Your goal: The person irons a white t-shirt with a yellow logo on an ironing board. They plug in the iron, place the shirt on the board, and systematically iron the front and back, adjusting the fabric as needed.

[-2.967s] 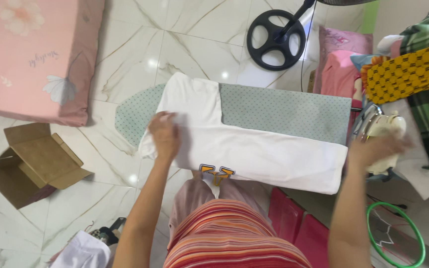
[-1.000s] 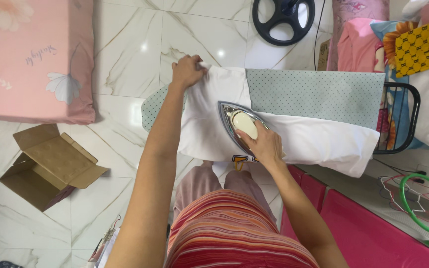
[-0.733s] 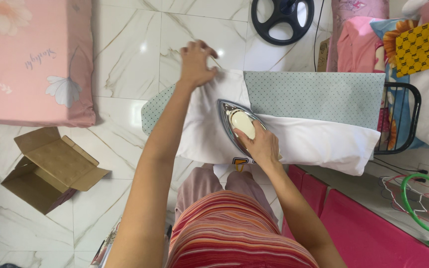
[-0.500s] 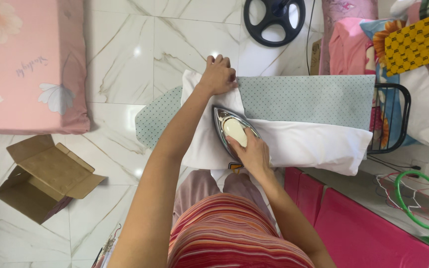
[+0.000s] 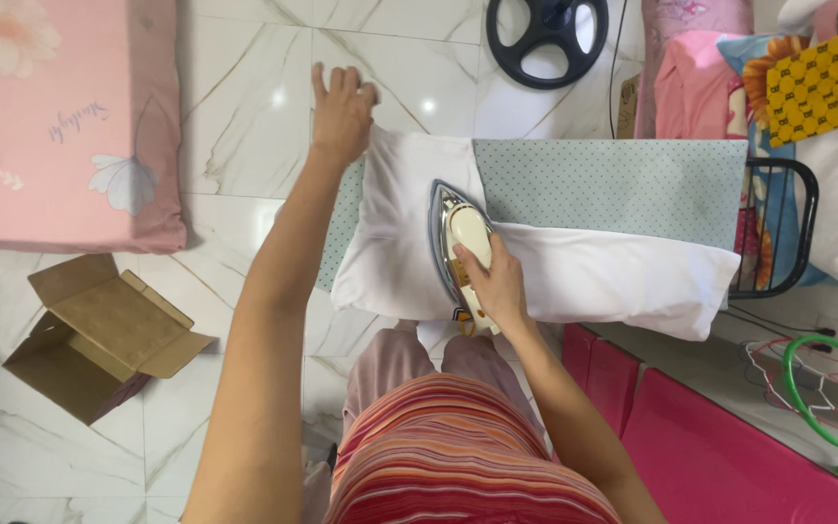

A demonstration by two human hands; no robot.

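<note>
A white garment (image 5: pixel 584 277) lies across a pale green dotted ironing board (image 5: pixel 613 184). My right hand (image 5: pixel 492 281) grips the cream handle of a metal iron (image 5: pixel 453 243), which rests flat on the garment with its tip pointing away from me. My left hand (image 5: pixel 341 112) reaches to the far left corner of the garment, fingers spread, pinching or pressing the cloth at the board's edge.
An open cardboard box (image 5: pixel 99 335) lies on the marble floor at left, a pink mattress (image 5: pixel 50 116) beyond it. A black fan base (image 5: pixel 547 39) stands behind the board. Piled clothes (image 5: pixel 788 78) and a black wire rest (image 5: pixel 778 233) are at right; green hangers (image 5: pixel 831 398) lower right.
The right hand picked up the iron and set it on the garment. The left hand shifted to the far left corner of the cloth and now lifts its fingers there.
</note>
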